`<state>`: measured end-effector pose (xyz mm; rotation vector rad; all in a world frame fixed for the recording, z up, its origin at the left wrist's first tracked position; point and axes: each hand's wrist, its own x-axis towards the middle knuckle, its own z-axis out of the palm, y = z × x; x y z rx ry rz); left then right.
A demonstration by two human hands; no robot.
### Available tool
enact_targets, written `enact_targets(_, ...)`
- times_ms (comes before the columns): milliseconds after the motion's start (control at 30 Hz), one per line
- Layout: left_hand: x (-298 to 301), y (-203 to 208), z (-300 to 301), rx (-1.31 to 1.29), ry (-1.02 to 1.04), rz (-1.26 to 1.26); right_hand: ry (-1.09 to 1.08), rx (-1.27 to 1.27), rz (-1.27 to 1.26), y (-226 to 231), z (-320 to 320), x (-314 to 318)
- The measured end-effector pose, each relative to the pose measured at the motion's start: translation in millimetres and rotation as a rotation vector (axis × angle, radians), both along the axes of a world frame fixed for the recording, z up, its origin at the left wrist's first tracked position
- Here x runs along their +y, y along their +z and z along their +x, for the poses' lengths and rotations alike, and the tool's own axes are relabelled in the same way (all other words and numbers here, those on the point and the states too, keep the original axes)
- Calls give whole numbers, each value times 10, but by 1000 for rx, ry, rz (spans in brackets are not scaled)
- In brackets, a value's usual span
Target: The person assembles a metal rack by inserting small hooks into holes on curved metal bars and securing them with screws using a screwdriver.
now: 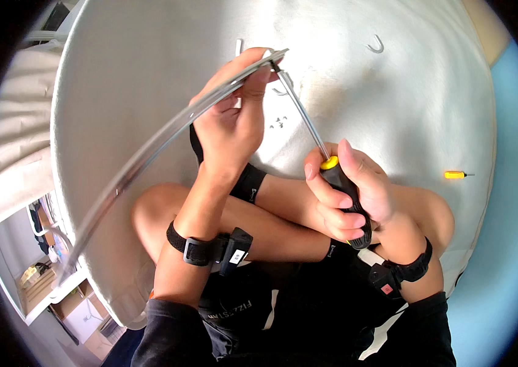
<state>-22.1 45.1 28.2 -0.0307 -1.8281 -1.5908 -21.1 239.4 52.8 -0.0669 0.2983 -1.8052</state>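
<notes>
Your right hand [357,192] is wrapped round the black-and-yellow handled screwdriver with a long steel shaft [329,163]: fingers curled on the grip, thumb laid up along it near the yellow collar. Shaft angles up and left, dark tip up at the far end of the long, thin, silver-grey strip [155,145]. Can't tell if the tip is seated in anything there. Your left hand [231,119] is clamped on that strip close to the same end, thumb on the near side; rest of it runs down-left in the air, across your left forearm side and past the edge of the white fabric-covered surface [118,79] you're sitting on cross-legged. Just beyond the left hand: short white rod [239,47], partly hidden behind your fingers. Below the strip end: a grey curved piece [280,92], mostly covered, then a loose cluster of small dark screw-like bits [278,122] on the fabric. Farther up-right, a grey U-shaped hook [382,46] lies by itself. Well off to your right, near the surface edge, there's a small yellow-handled screwdriver [454,175], tip pointing right.
</notes>
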Motion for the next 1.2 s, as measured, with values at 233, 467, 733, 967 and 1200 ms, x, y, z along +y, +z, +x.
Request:
enact_targets(233, -53, 7, 6, -106, -18, -91, -17, 259, 287, 89, -17, -16)
enact_targets(467, -42, 3, 1, -38, -27, -187, 147, -115, 60, 55, -13, 27)
enact_targets(733, 5, 85, 16, -7, -107, -87, 185, -469, -313, -43, 82, 24)
enact_targets(967, 40, 89, 10, 70, -195, 27, 197, -643, -570, -108, 162, -62)
enact_targets(1200, 126, 142, 47, -59, -175, 290, 106, -551, -347, 5, 138, -37)
